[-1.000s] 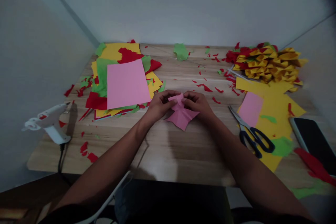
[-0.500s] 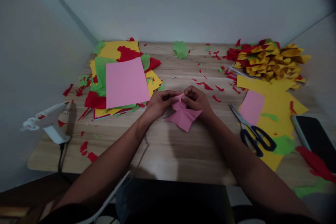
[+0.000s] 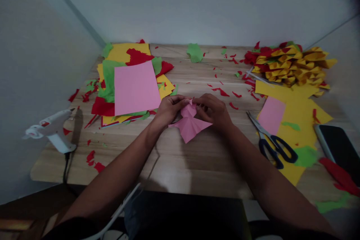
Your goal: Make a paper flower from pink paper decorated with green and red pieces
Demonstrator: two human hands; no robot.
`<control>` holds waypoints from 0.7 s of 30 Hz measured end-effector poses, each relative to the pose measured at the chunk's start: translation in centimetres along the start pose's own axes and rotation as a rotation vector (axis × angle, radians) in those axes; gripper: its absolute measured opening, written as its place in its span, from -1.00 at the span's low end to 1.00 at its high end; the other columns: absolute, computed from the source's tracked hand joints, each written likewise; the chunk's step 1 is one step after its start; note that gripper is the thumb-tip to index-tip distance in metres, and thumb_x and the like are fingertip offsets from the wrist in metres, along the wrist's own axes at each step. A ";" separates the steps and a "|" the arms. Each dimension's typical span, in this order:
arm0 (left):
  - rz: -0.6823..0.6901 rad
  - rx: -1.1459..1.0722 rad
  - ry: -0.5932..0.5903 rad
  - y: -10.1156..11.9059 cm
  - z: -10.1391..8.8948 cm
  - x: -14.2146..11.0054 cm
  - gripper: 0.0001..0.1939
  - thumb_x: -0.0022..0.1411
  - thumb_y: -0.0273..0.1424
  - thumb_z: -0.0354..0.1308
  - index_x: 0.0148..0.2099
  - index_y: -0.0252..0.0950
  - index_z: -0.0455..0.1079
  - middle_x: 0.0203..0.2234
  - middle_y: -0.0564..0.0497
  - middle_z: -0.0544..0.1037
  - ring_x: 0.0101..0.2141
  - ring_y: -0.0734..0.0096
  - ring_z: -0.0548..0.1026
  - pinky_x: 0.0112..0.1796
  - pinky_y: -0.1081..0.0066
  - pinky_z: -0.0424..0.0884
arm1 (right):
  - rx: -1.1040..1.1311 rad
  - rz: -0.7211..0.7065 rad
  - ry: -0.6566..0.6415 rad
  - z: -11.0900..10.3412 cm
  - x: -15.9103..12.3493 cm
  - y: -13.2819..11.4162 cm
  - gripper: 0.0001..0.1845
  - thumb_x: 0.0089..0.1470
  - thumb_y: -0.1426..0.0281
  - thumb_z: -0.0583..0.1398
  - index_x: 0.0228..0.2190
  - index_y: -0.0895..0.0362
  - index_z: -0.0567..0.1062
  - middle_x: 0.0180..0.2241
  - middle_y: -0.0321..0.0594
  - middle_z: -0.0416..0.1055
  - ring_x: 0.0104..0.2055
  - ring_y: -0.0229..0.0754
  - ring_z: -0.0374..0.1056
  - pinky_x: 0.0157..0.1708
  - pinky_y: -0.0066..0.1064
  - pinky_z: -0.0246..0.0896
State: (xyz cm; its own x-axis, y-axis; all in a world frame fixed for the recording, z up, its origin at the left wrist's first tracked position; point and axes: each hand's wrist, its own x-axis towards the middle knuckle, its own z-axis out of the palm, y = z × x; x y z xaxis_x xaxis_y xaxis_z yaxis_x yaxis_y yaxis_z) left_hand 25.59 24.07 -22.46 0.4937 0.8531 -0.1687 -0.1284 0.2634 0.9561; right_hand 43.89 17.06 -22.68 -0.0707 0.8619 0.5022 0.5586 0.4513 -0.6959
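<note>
My left hand [image 3: 168, 111] pinches narrow tip of folded pink paper [image 3: 189, 129], over counter [image 3: 210, 178], towards middle of near edge. Right hand [image 3: 216, 111] at same tip; can't tell if closed. Uneven pull could tear tip or loosen creases.

Shows wood grain with a faint sheen on the table [image 3: 168, 174]. Looks like smooth matt paper in the pink sheet [image 3: 136, 88], creased paper in the folded piece [image 3: 188, 125], metal on the blades [image 3: 257, 125], dark plastic on the handles [image 3: 276, 148], white plastic on the glue gun [image 3: 53, 126].
</note>
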 end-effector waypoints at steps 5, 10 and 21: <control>-0.002 0.029 -0.001 0.1 0.1 -0.2 -0.69 -0.03 -0.21 0.48 -0.29 -0.31 0.62 -0.44 -0.01 0.61 -0.40 0.46 0.49 -0.33 0.44 0.40 | -0.111 -0.033 -0.040 -0.1 0.0 -0.2 -0.85 0.19 0.40 0.18 -0.23 0.03 0.56 -0.33 -0.20 0.48 -0.32 -0.17 0.34 -0.29 -0.31 0.28; 0.016 0.073 0.007 0.1 0.1 -0.2 -0.69 -0.02 -0.20 0.47 -0.30 -0.31 0.62 -0.44 -0.01 0.60 -0.39 0.43 0.50 -0.32 0.43 0.41 | -0.165 -0.039 -0.029 0.0 0.2 -0.6 -0.89 0.18 0.41 0.15 -0.35 0.07 0.49 -0.40 -0.20 0.45 -0.37 -0.17 0.29 -0.32 -0.31 0.23; -0.005 0.036 0.021 0.0 0.0 -0.1 -0.67 -0.05 -0.20 0.49 -0.30 -0.31 0.61 -0.44 0.00 0.61 -0.39 0.44 0.51 -0.32 0.45 0.41 | -0.159 -0.069 -0.022 0.1 0.3 -0.6 -0.87 0.18 0.40 0.15 -0.35 0.05 0.51 -0.43 -0.21 0.45 -0.36 -0.15 0.32 -0.27 -0.29 0.26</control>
State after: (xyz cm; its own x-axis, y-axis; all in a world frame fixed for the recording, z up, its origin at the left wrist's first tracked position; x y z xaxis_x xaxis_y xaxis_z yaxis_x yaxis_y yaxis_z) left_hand 25.57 24.02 -22.40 0.4758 0.8614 -0.1778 -0.0950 0.2513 0.9632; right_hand 43.42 17.09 -22.12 -0.1305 0.8357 0.5335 0.6754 0.4688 -0.5692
